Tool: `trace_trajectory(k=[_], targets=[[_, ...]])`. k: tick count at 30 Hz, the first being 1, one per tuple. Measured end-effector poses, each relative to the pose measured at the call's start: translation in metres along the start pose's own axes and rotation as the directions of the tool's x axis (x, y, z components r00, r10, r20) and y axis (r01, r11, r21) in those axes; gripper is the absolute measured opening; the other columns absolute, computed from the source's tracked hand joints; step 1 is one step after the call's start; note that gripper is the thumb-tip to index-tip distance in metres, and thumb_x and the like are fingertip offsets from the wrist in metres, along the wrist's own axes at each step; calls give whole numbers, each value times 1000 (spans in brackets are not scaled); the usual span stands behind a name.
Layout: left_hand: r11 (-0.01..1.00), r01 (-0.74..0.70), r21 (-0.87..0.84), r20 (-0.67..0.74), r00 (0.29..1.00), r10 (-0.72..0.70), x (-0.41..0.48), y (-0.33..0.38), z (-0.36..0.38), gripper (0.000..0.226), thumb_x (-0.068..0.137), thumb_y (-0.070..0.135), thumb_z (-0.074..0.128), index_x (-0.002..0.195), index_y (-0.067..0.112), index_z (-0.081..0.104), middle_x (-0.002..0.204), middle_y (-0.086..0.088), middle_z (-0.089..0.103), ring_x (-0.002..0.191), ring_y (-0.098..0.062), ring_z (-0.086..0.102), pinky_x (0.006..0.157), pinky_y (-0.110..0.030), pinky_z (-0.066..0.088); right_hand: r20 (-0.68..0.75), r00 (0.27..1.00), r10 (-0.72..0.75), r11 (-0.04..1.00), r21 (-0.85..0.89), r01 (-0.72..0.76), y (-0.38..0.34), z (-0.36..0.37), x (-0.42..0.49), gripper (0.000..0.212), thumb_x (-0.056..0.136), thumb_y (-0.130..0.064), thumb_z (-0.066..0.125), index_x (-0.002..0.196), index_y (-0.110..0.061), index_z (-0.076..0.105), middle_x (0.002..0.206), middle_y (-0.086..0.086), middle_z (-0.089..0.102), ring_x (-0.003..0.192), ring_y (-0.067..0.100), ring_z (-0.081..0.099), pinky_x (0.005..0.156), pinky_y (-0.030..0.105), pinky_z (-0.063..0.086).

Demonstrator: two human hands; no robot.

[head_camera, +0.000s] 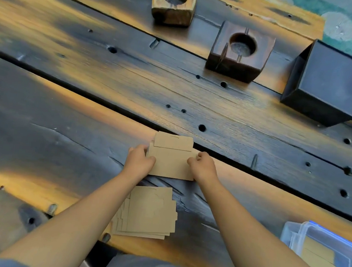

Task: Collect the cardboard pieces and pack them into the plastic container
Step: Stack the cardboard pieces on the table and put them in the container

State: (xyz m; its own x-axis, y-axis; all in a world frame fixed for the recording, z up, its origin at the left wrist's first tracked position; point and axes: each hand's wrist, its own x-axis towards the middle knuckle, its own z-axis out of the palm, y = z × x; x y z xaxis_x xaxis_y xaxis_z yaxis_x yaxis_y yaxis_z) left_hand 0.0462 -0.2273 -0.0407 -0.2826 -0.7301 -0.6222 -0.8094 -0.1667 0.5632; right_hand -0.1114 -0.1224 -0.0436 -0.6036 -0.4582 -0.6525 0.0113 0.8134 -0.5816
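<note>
Table [67, 108]: dark, weathered planks with bolt holes and streaks of orange, filling the view. Black box [326, 84]: far right, standing at the table's edge. Container [295, 235]: clear plastic with a blue rim, near right corner, partly cut off by the frame; flat cardboard lies inside it. Two wooden blocks, each with a round socket in its top: a lighter one [173, 6] at the far centre and a darker one [238, 54] to its right, near the black box. Stack [150, 213]: loose cardboard pieces fanned on the table near the centre, between the forearms and partly under the left one. Held pieces [171, 160]: a few flat cardboard blanks just beyond the stack, gripped at opposite side edges. Left hand [139, 162]: fingers curled, pinching the left edge of the held pieces. Right hand [203, 165]: fingers curled, pinching the right edge.
</note>
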Motion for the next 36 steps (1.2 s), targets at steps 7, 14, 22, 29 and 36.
trace_trajectory(k=[7,14,22,29,36], targets=[[921,168,-350,77,986,-151,-3,6,-4,8,89,11,57,85,17,61,94,-4,67,93,-24,61,67,-29,49,0,998,66,989,131,-66,-6,7,-3,25,83,-16,55,67,-16,36,70,4,38,64,21,38,58,31,28],[864,161,-477,58,987,-152,-22,0,-31,20,91,1,56,81,16,65,89,-4,70,81,-15,65,65,-27,53,19,1000,-17,970,244,12,-15,-2,-20,25,81,-11,52,64,-19,36,66,3,38,66,20,35,63,36,28],[872,86,-482,-66,989,-134,-95,-51,-34,36,87,-14,51,79,17,65,84,-8,72,67,-11,69,62,-25,57,87,988,-126,990,81,119,17,18,-74,18,82,-3,52,90,-15,63,85,2,66,81,22,63,64,33,51],[883,188,-431,-47,972,-230,-126,-115,-14,30,86,-7,58,112,7,63,100,-9,72,94,-24,69,84,-42,57,100,988,-119,992,49,114,70,38,-112,26,79,5,51,78,-20,57,72,-7,59,70,15,57,59,28,41],[912,239,-332,-42,963,-267,-130,-136,0,27,86,-5,57,108,9,63,97,-8,70,96,-27,68,89,-48,56,125,988,-96,993,-56,104,88,50,-119,23,81,2,49,83,-19,58,80,-4,64,80,20,62,73,39,51]])
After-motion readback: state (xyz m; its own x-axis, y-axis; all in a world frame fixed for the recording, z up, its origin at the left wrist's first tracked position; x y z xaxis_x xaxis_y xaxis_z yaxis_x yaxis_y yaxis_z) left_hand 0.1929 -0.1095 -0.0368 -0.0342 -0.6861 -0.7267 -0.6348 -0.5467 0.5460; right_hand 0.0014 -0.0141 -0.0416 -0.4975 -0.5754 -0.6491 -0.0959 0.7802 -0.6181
